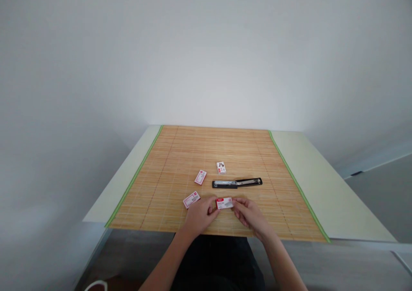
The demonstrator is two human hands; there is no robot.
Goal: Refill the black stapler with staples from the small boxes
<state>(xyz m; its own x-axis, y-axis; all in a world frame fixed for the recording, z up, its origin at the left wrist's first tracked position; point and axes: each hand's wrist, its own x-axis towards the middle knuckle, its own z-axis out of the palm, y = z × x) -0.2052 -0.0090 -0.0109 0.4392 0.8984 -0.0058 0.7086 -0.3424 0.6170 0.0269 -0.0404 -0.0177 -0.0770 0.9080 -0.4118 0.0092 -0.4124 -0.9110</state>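
Between my two hands, near the front of the mat, is a small red-and-white staple box [224, 203]. My left hand [200, 213] grips its left end with thumb and fingers. At the right end, the fingertips of my right hand [249, 214] pinch the same box. Just beyond it lies a black stapler [237, 183], spread out flat with its metal staple channel showing. A second staple box [191, 199] lies by the knuckles of my left hand. Farther back are a third box [200, 177] and a small white box with a dark picture [221, 167].
A bamboo mat [219, 145] with green edges covers the middle of a pale table [334, 196]. The table's far side meets a white wall [206, 59]. Its front edge runs just above my lap.
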